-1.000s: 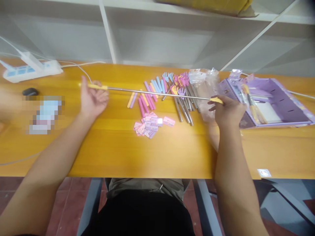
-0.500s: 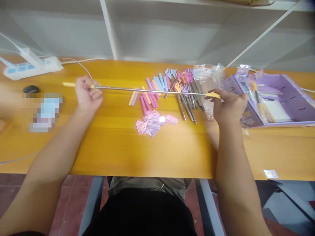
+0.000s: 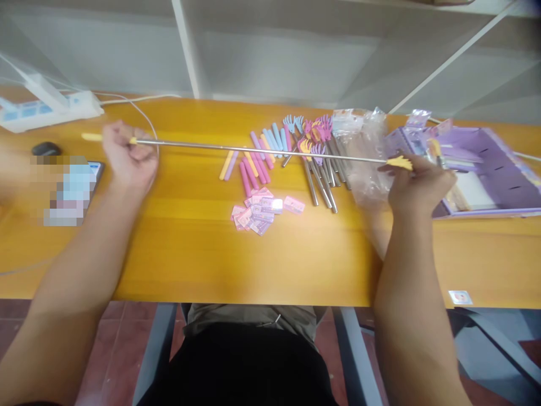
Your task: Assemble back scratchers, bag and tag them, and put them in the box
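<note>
A telescopic back scratcher (image 3: 253, 150) is stretched out level above the table between my two hands. My left hand (image 3: 130, 158) is closed round its yellow handle end, and my right hand (image 3: 422, 179) grips the yellow claw-shaped head. Under the thin metal rod lie several more back scratchers (image 3: 325, 175) with blue, pink, yellow and purple claw heads. Left of them are loose coloured handles (image 3: 253, 169) in pink, yellow, purple and blue. A small pile of pink and purple cards (image 3: 258, 211) lies nearer to me.
Clear plastic bags (image 3: 363, 135) lie beside a purple box (image 3: 507, 169) on the right, which has things in it. On the left are a white power strip (image 3: 54, 110), a black mouse (image 3: 46, 149) and a phone (image 3: 95, 172). A wall panel (image 3: 274, 56) stands behind the table.
My hands have moved apart, the left one leftward and the right one rightward. The metal rod between them has become longer.
</note>
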Demonstrator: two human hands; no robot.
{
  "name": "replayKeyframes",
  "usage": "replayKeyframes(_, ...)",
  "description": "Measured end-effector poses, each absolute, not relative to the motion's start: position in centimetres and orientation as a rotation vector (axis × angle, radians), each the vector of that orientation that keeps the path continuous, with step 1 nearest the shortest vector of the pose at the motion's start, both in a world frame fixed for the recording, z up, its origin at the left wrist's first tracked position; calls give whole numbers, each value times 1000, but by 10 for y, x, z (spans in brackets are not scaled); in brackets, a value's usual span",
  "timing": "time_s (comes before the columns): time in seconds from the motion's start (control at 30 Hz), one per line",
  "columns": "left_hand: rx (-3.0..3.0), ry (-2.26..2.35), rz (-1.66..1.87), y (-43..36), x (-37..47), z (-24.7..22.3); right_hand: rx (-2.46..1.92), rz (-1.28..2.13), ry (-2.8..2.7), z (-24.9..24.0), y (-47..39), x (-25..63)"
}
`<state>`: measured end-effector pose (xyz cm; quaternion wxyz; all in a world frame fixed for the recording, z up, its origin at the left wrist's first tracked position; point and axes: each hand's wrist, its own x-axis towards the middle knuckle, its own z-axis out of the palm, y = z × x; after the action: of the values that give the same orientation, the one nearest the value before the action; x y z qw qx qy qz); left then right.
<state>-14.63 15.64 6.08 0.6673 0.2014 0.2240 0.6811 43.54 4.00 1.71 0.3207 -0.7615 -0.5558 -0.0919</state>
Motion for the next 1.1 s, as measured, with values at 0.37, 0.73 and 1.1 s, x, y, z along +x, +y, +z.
replayKeyframes(0.37, 522, 637, 1475, 166, -150, 48, -1955, -255, -1372, 13, 34, 452)
replayKeyframes(0.73, 495, 529, 1449, 172, -153, 43, -2077, -398, -1297, 21, 40, 446)
replayKeyframes(1.1, 596, 686, 1225, 166, -131, 22, -2157, -433, -1052, 2, 36, 479)
